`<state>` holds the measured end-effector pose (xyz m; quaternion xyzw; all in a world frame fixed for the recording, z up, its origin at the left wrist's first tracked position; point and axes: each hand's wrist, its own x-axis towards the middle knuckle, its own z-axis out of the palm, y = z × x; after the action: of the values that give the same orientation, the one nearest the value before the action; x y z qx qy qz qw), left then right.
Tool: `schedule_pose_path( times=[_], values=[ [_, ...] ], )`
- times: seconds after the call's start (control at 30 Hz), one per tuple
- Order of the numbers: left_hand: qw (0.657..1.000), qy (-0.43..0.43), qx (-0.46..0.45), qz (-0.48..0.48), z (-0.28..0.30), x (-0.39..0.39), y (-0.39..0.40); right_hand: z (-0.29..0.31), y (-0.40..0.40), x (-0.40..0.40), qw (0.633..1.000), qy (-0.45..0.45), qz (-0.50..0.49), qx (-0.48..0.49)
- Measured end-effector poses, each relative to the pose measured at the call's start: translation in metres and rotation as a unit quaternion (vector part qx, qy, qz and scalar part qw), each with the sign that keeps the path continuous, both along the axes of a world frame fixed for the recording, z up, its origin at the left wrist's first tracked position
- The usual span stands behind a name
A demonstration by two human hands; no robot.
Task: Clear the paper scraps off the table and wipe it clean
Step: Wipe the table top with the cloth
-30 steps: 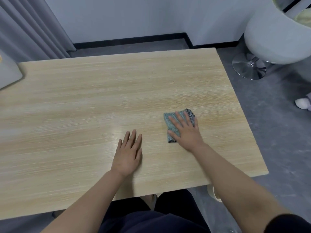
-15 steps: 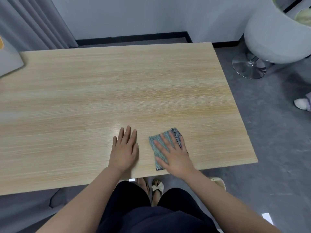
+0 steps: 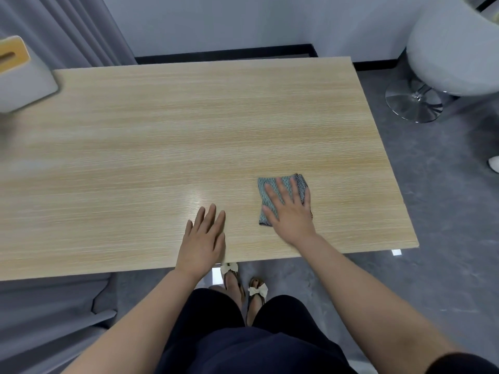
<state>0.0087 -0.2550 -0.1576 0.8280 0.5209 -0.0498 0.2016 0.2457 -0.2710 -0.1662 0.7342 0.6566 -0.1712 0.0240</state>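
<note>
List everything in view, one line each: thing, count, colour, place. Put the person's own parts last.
table: one, light wood, centre
cloth: one, grey-green, folded, on the table near its right end
box: one, grey with a tan slotted top, at the table's far left corner
chair: one, white on a chrome base, far right on the floor
curtain: one, grey, far left
sandals: two, white bows, under the table's near edge
left hand: flat on the table
right hand: pressing flat on the cloth

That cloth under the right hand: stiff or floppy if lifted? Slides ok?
Probably floppy: the cloth is thin, folded, with a soft mesh weave. Likely light. It should slide easily on the smooth, glossy table under the flat right hand.
</note>
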Motion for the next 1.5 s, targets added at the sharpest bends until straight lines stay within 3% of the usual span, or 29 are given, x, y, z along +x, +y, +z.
schedule_pose_path(
  times=[0.23,0.37,0.6,0.77,0.87,1.2,1.4,1.5],
  values=[
    [1.000,0.001,0.002,0.013,-0.001,0.001,-0.008,-0.014,-0.063,-0.023,0.996,-0.018,0.081,0.039],
    [1.000,0.019,-0.001,0.006,-0.001,-0.001,-0.011,-0.011,-0.058,-0.011,0.993,-0.007,0.113,0.037],
    [1.000,0.016,-0.014,-0.020,0.003,-0.010,-0.011,0.000,-0.026,0.023,1.000,-0.018,0.001,-0.007],
    [0.999,0.010,-0.024,-0.043,0.003,-0.018,-0.011,-0.002,-0.036,-0.004,0.998,-0.014,-0.053,0.002],
    [0.998,-0.022,-0.026,-0.051,0.004,-0.024,-0.012,-0.004,-0.049,-0.027,0.999,-0.018,-0.040,0.009],
    [0.997,0.012,-0.002,-0.077,0.007,-0.058,-0.008,-0.004,-0.068,-0.040,1.000,-0.009,-0.016,0.006],
    [0.998,-0.034,-0.037,-0.047,0.010,-0.073,0.006,0.003,-0.028,-0.049,0.995,0.000,-0.099,-0.032],
    [0.999,-0.001,-0.031,-0.022,0.007,-0.080,0.010,0.003,-0.028,-0.071,0.992,-0.008,-0.126,-0.029]
  ],
)
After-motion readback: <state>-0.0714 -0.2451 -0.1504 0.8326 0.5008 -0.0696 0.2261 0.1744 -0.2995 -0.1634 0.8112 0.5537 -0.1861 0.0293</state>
